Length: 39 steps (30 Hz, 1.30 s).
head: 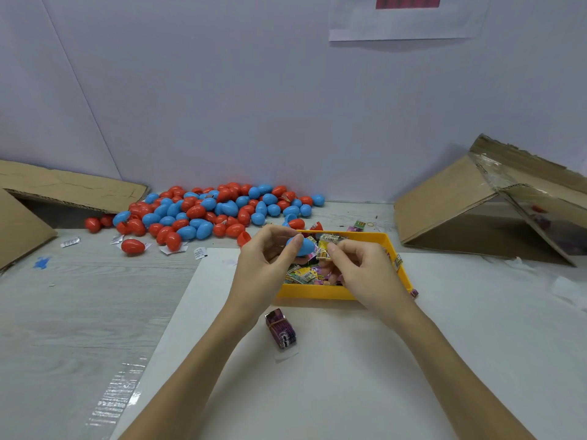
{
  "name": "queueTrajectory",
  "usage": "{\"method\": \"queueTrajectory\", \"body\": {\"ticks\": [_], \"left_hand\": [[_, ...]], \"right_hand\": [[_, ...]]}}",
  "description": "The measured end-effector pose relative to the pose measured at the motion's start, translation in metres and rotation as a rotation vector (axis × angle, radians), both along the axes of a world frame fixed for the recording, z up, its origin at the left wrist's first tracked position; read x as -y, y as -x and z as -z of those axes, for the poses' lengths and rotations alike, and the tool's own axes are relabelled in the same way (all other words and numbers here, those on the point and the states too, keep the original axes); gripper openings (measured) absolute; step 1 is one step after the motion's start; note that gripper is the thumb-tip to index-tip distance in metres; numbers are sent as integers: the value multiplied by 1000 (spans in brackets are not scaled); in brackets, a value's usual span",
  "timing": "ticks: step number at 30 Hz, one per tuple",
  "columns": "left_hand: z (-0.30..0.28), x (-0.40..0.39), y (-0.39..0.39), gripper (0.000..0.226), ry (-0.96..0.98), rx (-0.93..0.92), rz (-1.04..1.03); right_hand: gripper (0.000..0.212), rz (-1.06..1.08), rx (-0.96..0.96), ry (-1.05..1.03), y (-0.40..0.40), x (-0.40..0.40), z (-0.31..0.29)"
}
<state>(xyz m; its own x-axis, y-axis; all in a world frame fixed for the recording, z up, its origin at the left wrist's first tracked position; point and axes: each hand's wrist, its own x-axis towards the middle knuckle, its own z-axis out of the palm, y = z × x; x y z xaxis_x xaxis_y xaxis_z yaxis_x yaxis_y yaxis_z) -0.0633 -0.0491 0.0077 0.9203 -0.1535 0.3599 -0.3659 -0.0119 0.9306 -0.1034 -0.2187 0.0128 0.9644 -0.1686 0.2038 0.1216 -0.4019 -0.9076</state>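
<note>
Step in hand: filling. I bring one packet to one egg, above the tray.
Left grip (266,262): curled round the blue egg (301,246), thumb on top, fingers beneath.
Right grip (365,271): thumb and forefinger pinch a yellow packet (324,250) by its near edge.
Egg position: in the air over the far left part of the yellow tray (317,293), just beside the packet, touching it or nearly so.
Egg state: I cannot tell whether the shell is split or whole, as my thumb covers part of it.
Tray: holds loose packets of mixed colours and rests on a white sheet (317,392) on the bench (79,296).
Stock: a pile (206,211) of red and blue eggs lies at the back of the bench, well apart from my grips.
Stray: one purple packet (281,328) lies on the sheet, near the tray's front wall.
Next move, as I judge: the packet goes inside the shell. This calls for an open half facing the right grip and a packet small enough to clear the rim. The halves are then pressed shut.
Risk: a packet corner caught in the seam would stop the closure.
</note>
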Motion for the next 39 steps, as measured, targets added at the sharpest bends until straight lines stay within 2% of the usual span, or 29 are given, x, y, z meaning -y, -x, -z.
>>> {"method": "queueTrajectory", "body": {"ticks": [6,14,19,35,39], "left_hand": [[-1,0,1,15,27,-19,18],[-4,1,3,16,54,-24,23],[-5,0,4,18,66,-50,40],[-4,0,5,13,36,-40,71],[-4,1,6,27,16,-56,98]], "right_hand": [[36,-82,-16,-8,0,-2,1],[41,-77,-31,-16,0,-1,-1],[39,-91,-42,40,2,-3,-3],[37,-140,-23,38,1,-2,0],[33,-75,9,64,0,-1,4]]}}
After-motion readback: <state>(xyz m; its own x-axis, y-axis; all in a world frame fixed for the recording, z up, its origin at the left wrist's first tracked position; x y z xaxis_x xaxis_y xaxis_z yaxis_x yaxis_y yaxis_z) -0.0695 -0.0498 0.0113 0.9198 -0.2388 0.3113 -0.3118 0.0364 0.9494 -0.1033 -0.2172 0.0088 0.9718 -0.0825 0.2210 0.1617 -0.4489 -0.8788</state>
